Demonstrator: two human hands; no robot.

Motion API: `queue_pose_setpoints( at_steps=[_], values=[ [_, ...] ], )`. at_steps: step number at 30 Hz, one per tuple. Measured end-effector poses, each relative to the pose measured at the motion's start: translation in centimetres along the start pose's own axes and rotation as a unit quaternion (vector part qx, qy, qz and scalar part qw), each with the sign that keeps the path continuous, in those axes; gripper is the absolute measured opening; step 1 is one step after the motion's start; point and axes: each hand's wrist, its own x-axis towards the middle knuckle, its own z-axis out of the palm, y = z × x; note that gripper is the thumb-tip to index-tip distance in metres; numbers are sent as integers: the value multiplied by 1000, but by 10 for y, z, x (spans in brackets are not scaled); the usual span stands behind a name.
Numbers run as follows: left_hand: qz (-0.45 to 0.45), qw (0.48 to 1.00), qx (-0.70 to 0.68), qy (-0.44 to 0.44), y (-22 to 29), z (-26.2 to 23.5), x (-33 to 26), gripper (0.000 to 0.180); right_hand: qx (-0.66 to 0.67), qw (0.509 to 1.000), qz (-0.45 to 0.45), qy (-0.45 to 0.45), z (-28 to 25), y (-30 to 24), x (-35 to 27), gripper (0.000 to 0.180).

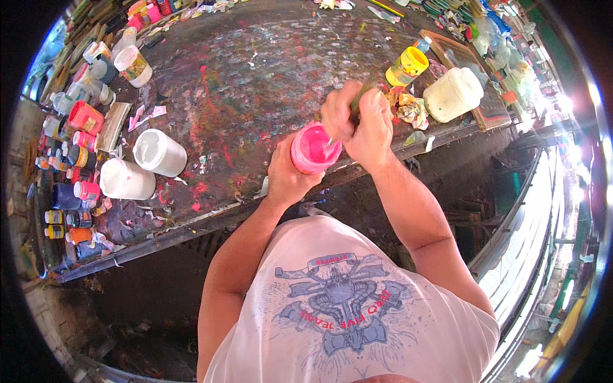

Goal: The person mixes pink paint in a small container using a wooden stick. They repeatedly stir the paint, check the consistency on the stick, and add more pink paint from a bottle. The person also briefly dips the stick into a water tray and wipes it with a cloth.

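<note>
My left hand (286,173) is wrapped round a jar of bright pink paint (309,152) at the table's near edge. The jar's open mouth faces up. My right hand (365,124) grips a stick-like stirring tool (367,92) with a brownish handle. Its lower end reaches into the jar's mouth, where a pale pink-coated part shows against the paint. My fingers hide most of the tool, so its exact kind does not show. Just beyond my right hand lies a crumpled, paint-stained paper (410,108), next to an open yellow jar (407,66).
The paint-stained table (249,70) stretches ahead. A cream plastic container (453,94) lies on the right, by a wooden frame (495,115). On the left stand two white tubs (159,153), a red jar (85,118), a patterned tub (133,66) and several small paint bottles.
</note>
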Motion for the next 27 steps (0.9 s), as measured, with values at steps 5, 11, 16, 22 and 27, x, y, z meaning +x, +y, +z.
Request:
queue_pose_setpoints(
  at_steps=[5, 11, 16, 22, 27],
  values=[
    [-14, 1000, -13, -9, 3, -1, -1, 91, 10, 998, -48, 47, 14, 13, -6, 65],
    [9, 1000, 0, -9, 3, 1, 2, 91, -30, 996, -64, 58, -2, -4, 9, 61],
    [-12, 1000, -19, -15, 2, -2, 0, 91, 55, 997, -29, 40, 20, 16, -3, 61],
    [34, 999, 30, -6, 8, 0, 4, 91, -37, 986, -102, 128, 18, 2, 11, 65],
    [20, 1000, 22, -8, 3, 0, 0, 92, 90, 992, 76, -48, 4, -6, 6, 65]
  ],
)
